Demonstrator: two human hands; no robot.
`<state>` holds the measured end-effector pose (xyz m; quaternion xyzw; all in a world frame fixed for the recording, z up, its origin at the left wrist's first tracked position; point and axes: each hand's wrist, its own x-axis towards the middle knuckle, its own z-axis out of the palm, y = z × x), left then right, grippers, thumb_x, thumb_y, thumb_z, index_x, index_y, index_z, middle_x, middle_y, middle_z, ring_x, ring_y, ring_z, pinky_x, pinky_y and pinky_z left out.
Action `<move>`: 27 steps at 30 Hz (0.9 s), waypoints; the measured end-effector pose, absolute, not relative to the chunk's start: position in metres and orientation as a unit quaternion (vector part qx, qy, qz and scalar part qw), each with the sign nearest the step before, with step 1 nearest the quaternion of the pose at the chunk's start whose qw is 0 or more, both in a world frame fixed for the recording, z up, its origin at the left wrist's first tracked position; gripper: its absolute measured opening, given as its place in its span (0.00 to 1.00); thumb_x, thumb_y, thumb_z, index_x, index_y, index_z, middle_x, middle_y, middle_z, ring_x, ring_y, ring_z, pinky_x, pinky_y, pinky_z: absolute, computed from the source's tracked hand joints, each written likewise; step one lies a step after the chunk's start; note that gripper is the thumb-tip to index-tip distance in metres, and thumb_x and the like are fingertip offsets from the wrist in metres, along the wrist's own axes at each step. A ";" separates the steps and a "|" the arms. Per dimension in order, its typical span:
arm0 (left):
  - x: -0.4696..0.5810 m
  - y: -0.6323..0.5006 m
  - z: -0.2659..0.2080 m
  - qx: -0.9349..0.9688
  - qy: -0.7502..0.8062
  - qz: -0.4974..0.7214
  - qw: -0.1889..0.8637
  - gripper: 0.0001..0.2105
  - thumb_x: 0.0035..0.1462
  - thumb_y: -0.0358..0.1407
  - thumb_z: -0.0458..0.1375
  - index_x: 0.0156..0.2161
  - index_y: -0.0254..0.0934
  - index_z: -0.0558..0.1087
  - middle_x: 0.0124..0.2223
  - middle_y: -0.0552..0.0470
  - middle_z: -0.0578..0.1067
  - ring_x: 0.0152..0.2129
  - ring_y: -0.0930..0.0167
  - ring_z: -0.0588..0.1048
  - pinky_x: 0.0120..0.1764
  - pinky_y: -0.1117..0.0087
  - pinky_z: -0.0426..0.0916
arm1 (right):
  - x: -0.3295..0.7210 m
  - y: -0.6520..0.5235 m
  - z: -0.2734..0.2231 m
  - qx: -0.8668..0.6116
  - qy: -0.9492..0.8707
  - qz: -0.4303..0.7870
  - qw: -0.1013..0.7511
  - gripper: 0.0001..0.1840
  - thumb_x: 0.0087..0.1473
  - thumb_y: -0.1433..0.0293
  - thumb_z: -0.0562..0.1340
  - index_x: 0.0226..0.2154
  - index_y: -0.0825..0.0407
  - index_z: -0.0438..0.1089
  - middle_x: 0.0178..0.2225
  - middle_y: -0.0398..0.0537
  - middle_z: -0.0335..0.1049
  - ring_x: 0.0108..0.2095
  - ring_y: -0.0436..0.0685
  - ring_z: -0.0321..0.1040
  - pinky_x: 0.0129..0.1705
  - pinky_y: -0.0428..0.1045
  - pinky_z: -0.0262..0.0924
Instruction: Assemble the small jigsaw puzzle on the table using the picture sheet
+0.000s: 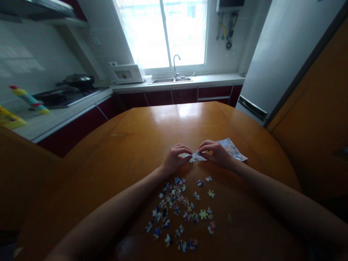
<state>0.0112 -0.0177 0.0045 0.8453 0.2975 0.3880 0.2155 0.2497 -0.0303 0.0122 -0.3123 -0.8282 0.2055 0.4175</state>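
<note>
Several joined jigsaw puzzle pieces (196, 157) form a small pale patch on the wooden table (130, 145). My left hand (176, 157) is at the patch's left edge, thumb and fingertips closed on it. At its right edge my right hand (216, 153) pinches the patch between thumb and fingers. Partly behind my right hand lies a printed picture sheet (233, 149). Nearer to me is a spread of loose puzzle pieces (176, 197), many overlapping. A few separate ones lie to its right, among them a yellow-green piece (203, 214).
Beyond the table runs a counter with a sink (163, 81), a faucet (175, 65) and a white microwave (127, 74). A black pan (78, 80) sits on the stove at left. The refrigerator (274, 54) stands at right, close to the table's far edge.
</note>
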 end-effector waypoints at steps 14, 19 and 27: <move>0.004 -0.012 0.003 0.928 0.244 0.239 0.150 0.07 0.61 0.36 0.59 0.38 0.47 0.81 0.41 0.55 0.81 0.40 0.68 0.72 0.49 0.63 0.65 | 0.244 -0.031 0.002 -0.302 -0.886 0.155 0.315 0.08 0.53 0.75 0.65 0.29 0.47 0.79 0.32 0.48 0.76 0.36 0.56 0.66 0.38 0.51 0.63; 0.004 -0.011 0.002 0.930 0.238 0.236 0.149 0.08 0.60 0.35 0.59 0.38 0.47 0.81 0.41 0.55 0.81 0.40 0.67 0.72 0.49 0.63 0.65 | 0.244 -0.031 0.000 -0.297 -0.895 0.148 0.299 0.10 0.54 0.76 0.64 0.29 0.46 0.79 0.33 0.47 0.76 0.36 0.56 0.66 0.39 0.51 0.63; 0.006 -0.011 0.003 0.928 0.239 0.242 0.151 0.07 0.60 0.35 0.59 0.37 0.47 0.81 0.40 0.55 0.81 0.39 0.68 0.72 0.48 0.63 0.66 | 0.246 -0.031 0.004 -0.301 -0.905 0.127 0.274 0.10 0.53 0.76 0.64 0.31 0.45 0.79 0.35 0.48 0.73 0.39 0.57 0.65 0.40 0.52 0.61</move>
